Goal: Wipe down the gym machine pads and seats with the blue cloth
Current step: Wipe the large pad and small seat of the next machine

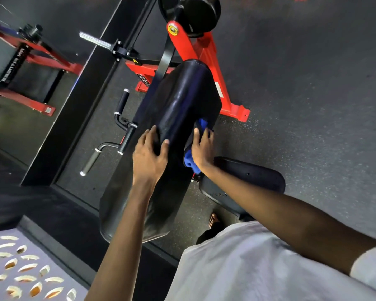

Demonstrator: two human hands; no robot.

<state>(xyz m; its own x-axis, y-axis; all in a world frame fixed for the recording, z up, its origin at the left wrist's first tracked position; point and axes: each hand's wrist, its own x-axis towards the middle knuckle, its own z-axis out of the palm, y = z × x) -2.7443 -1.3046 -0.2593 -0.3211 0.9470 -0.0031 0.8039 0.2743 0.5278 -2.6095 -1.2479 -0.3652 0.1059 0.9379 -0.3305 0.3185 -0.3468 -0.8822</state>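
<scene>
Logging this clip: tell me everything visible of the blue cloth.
The blue cloth looks soft and bunched, bright blue, with no pattern visible. It lies against the right side of the long black vinyl-looking pad, pressed there by the right hand, whose extended fingers cover its middle. Two parts show: a fold beyond the fingertips and a crumpled lump by the wrist. Its full size and shape are hidden.

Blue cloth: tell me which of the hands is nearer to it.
Right. The right hand presses the blue cloth against the right side of the long black pad; the left hand grips its left edge, clear of the cloth.
</scene>
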